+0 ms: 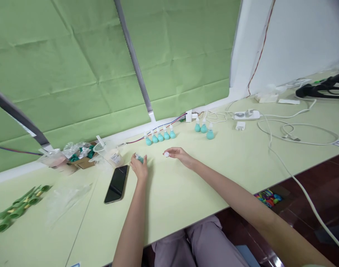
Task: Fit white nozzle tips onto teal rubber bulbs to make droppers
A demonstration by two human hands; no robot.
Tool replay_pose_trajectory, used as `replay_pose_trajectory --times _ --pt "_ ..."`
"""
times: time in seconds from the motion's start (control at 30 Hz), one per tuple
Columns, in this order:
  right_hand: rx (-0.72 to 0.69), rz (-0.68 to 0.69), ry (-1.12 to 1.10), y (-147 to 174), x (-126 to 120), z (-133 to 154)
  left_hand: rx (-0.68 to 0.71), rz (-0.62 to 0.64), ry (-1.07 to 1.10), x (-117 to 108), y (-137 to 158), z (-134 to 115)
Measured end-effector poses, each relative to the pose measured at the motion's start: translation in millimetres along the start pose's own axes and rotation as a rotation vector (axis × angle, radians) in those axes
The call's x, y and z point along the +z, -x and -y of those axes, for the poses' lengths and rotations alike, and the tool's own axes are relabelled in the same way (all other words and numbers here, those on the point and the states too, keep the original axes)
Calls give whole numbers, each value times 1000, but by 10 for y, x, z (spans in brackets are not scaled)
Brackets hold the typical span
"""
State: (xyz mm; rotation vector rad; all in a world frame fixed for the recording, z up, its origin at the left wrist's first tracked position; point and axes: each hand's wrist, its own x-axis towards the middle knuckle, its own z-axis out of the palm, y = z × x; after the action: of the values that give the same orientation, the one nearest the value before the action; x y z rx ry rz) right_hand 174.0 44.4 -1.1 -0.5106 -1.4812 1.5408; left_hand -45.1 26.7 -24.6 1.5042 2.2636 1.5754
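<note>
Wrapped round a small teal bottle (139, 158) with a pale top is my left hand (140, 168), just above the table. My right hand (180, 155) pinches a small white round cap (166, 154) between its fingertips, a short way to the right of the bottle. Behind my hands stands a row of several teal bottles (160, 137) with clear pointed tips. Farther right are three more such bottles (203, 128), upright on the table.
A phone (116, 184) lies left of my left arm. Plastic cups (56, 162), a cardboard box (84, 162) and green tubular pieces (17, 211) are farther left. At right are a power strip (246, 115), a white adapter (240, 126) and loose white cables (305, 142).
</note>
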Motion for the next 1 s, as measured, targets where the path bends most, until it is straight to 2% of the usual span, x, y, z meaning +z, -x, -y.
replay_pose_trajectory --times 0.13,0.2,0.27,0.37,0.4,0.5,0.63,0.73,0.9,1.0 --pt "-10 -42 15 -5 10 -11 191 -225 -45 -109 83 -192" --pt "-18 -36 20 -1 28 -6 314 -265 -68 -157 158 -310" --pt "-27 -25 26 1 50 -4 428 -131 -57 -166 247 -413" --pt "-49 -28 74 -7 71 -20 582 218 1 -109 359 -497" --pt "-56 -40 91 -12 71 -31 610 298 23 -80 381 -504" --pt "-64 -88 97 -33 55 -73 627 375 70 -10 406 -486" --pt "-95 -92 119 -47 45 -121 618 349 47 31 402 -447" --pt "-113 -100 165 -39 74 -137 634 280 15 51 401 -423" --pt "-159 -176 352 -13 131 -114 750 145 -20 79 387 -364" --pt "-154 -212 433 -12 134 -101 799 105 -82 86 388 -339"
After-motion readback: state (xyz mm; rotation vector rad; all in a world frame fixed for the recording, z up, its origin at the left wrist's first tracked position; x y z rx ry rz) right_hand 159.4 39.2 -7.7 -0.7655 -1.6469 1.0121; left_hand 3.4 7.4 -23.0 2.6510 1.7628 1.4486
